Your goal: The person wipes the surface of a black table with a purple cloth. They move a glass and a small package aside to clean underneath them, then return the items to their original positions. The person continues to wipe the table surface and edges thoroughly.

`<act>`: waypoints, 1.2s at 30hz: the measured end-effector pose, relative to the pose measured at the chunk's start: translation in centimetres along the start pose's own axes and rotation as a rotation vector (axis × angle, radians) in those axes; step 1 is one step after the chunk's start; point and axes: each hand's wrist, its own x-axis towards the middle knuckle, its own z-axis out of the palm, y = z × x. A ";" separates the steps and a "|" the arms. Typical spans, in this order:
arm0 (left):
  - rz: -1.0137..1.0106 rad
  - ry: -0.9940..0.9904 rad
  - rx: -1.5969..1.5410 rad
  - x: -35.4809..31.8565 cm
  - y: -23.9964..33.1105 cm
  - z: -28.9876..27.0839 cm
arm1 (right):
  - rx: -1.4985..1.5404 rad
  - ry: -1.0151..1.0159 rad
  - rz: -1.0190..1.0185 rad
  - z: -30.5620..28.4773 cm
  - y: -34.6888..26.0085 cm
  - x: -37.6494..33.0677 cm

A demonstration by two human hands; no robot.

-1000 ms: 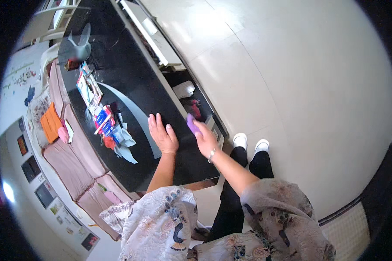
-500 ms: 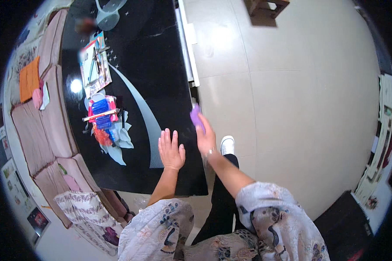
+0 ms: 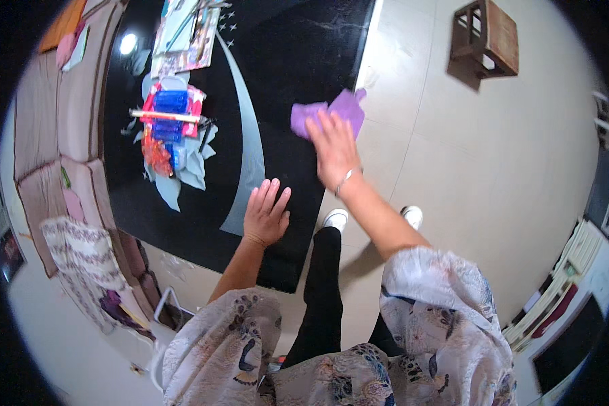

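A purple cloth (image 3: 328, 116) lies partly on the right edge of the black glossy table (image 3: 287, 172), one corner hanging past it. My right hand (image 3: 334, 149) is on the cloth, its fingers holding it against the tabletop, and a bracelet circles the wrist. Further left and nearer me, my left hand (image 3: 267, 211) rests palm down on the table beside a pale curved stripe, fingers stretched and holding nothing.
Blue and pink packages (image 3: 171, 111) lie in a pile at the table's left, with papers and pens (image 3: 184, 34) beyond. A sofa (image 3: 81, 128) runs along the far left. A wooden stool (image 3: 497, 40) stands on the tiled floor at the upper right.
My right hand has moved from the table's side up onto its edge, and the cloth is now spread wider under it. My left hand stays flat on the table. The view has shifted forward.
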 end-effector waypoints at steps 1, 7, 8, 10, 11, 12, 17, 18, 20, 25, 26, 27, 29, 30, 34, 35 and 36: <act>-0.003 0.015 0.036 -0.2 -0.2 -0.5 | 0.023 0.005 -0.080 0.7 -0.7 -1.6; -0.088 0.051 0.017 -0.4 0.6 -0.2 | -0.082 -0.029 -0.421 -0.9 5.4 4.9; -0.171 0.090 0.041 -0.6 1.6 0.0 | -0.038 0.011 -0.459 -1.6 7.4 7.7; -0.469 0.218 0.100 -2.6 4.3 1.0 | -0.191 0.072 -0.359 -2.2 7.7 11.3; -0.608 0.278 0.145 -3.5 6.0 2.1 | -0.181 0.101 -0.365 -1.9 8.0 12.7; -0.670 0.322 0.136 -4.8 7.2 3.1 | -0.167 0.100 -0.342 -0.9 7.6 13.4; -0.849 0.586 -0.153 -6.0 10.8 6.5 | -0.247 -0.041 -0.505 2.6 0.0 10.6; -0.890 0.658 -0.190 -6.2 10.8 6.7 | -0.196 -0.128 -0.544 3.9 -2.0 7.8; -0.792 0.732 -0.182 -6.3 10.9 5.8 | -0.089 -0.200 -0.637 4.3 -5.9 2.1; -0.751 0.882 -0.221 -7.1 10.9 7.0 | 0.047 -0.495 -0.819 3.1 -3.4 -10.1; -0.759 0.864 -0.212 -7.3 10.8 6.5 | 0.022 -0.515 -0.874 2.4 -2.4 -9.8; -0.771 0.840 -0.195 -7.6 10.9 5.9 | 0.021 -0.471 -0.907 1.3 -1.8 -7.6; -0.767 0.855 -0.184 -7.8 10.9 6.0 | -0.018 -0.236 -0.910 0.5 1.2 -1.9; -0.761 0.869 -0.188 -7.4 10.9 6.0 | -0.073 -0.109 -0.911 0.0 3.4 1.5; -0.780 0.901 -0.226 -6.1 10.7 6.7 | -0.176 -0.014 -0.675 -1.3 6.7 8.4; -0.819 0.862 -0.246 -5.8 10.8 6.9 | -0.174 -0.018 -0.646 -1.6 6.5 9.1; -0.844 0.834 -0.245 -5.9 10.9 6.9 | -0.196 0.007 -0.667 -1.1 6.9 8.9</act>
